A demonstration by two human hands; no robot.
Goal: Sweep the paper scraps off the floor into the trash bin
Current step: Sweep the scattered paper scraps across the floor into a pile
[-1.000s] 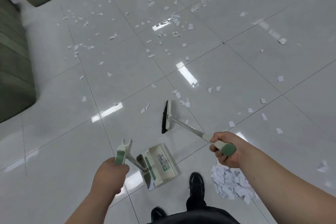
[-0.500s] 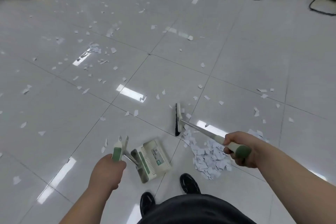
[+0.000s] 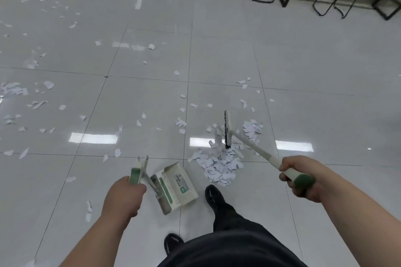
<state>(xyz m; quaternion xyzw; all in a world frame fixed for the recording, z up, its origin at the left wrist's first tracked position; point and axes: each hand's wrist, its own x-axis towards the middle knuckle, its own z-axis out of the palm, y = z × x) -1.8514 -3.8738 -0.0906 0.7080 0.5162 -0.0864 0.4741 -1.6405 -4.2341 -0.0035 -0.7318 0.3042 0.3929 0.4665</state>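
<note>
Beyond the right hand (image 3: 303,178)'s fingers (image 3: 283,176), broom bristles (image 3: 227,134) touch the scrap pile (image 3: 219,165).

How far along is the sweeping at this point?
Done: one pile of scraps gathered beside the dustpan. In hand: right hand holds the broom at that pile; left hand grips the dustpan handle. Left: scattered scraps over the floor on the left; no trash bin in view.

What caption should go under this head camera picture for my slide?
Right hand holds a broom at a pile of paper scraps; left hand holds a dustpan beside it.
</note>
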